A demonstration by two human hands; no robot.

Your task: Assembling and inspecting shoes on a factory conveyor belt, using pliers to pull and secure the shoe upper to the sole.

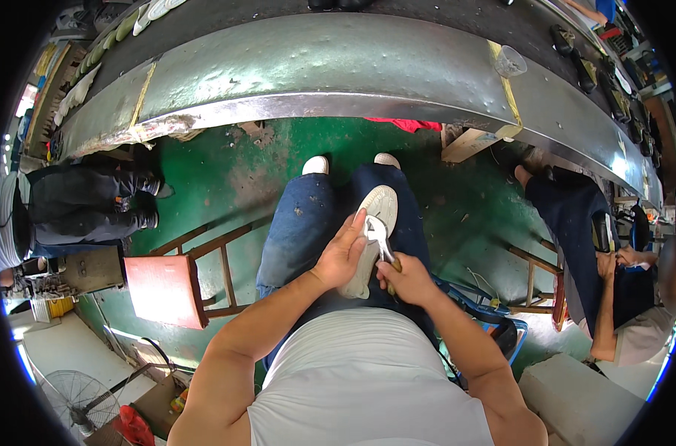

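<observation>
A cream shoe (381, 207) lies over my lap, its rounded toe pointing away from me and its heel end toward my waist. My left hand (341, 254) is closed along the shoe's left side, the thumb near the white opening. My right hand (408, 278) is wrapped round the yellowish-brown handle of a metal tool that looks like pliers (383, 247). The tool's silver head reaches the right edge of the shoe opening. Just where its jaws sit on the shoe is too small to tell.
Ahead runs a long metal-edged bench (316, 70) with a clear plastic cup (510, 62) and shoes on it. A red-topped stool (164, 290) stands to my left. A co-worker sits at right, another person stands at left. A fan (78, 405) is low left.
</observation>
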